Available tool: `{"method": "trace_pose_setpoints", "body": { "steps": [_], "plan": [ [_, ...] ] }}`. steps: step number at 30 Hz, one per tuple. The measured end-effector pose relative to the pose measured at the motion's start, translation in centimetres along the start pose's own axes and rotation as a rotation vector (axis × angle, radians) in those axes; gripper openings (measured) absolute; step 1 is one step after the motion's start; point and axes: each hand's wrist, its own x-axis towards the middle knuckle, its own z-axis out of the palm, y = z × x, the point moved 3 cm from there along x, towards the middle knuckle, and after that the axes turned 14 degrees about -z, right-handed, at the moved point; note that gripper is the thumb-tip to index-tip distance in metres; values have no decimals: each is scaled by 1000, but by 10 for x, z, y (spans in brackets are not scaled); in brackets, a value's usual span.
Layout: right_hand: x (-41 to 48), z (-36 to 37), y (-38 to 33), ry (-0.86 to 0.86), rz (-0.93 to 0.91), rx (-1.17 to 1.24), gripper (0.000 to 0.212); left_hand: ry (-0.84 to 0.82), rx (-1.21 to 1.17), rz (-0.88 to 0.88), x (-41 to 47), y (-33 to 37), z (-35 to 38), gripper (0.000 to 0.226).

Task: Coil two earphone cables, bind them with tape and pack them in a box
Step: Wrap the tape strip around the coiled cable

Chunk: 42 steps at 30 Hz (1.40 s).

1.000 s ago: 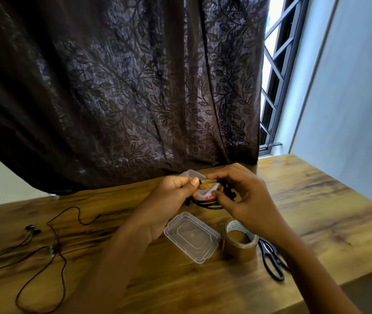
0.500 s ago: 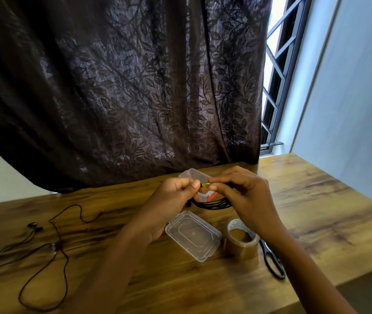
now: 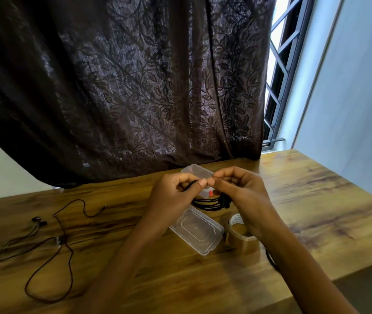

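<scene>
While two earphone cables show, one loose cable (image 3: pixel 51 234) sprawls at lower left and one coiled cable (image 3: pixel 207 203) hangs at centre, pinched by the left hand (image 3: pixel 171 196) and right hand (image 3: pixel 241 191), fingertips together, above one box (image 3: pixel 197 174), one lid (image 3: pixel 197 232) and one tape roll (image 3: pixel 241 239).

one head-worn view, looking forward and down

a single wide-angle camera looks from above at the wooden table (image 3: pixel 316 200), close over both hands at frame centre; the dark curtain (image 3: pixel 123 87) fills the upper frame, the window grille (image 3: pixel 286 64) the upper right.
</scene>
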Motion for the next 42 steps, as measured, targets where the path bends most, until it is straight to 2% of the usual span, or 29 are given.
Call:
{"method": "trace_pose_setpoints", "body": {
  "steps": [7, 11, 14, 19, 22, 26, 30, 35, 42],
  "plan": [
    [-11, -1, 14, 16, 144, 52, 14, 6, -35, -82, -2, -19, 6, 13],
    [-28, -8, 33, 8, 254, 11, 16, -29, -119, -247, -5, -47, 18, 18],
    [-46, -13, 54, 23, 334, -65, 21, -54, -217, -386, -6, -78, 33, 32],
    [-84, -34, 110, 143, 491, -261, 18, -136, -160, -565, -16, -131, 61, 7],
    [-106, -41, 138, 210, 583, -365, 16, -118, -133, -671, -23, -163, 74, 11],
    [-124, -39, 155, 282, 610, -409, 14, -52, -156, -760, -32, -190, 87, 16],
    [-133, -36, 163, 291, 590, -453, 9, 22, -61, -738, -35, -199, 96, 15],
    [-135, -37, 167, 223, 516, -637, 5, 88, 120, -665, -35, -199, 98, 18],
    [-136, -37, 165, 151, 486, -647, 10, 87, 205, -605, -37, -202, 92, 24]
  ]
}}
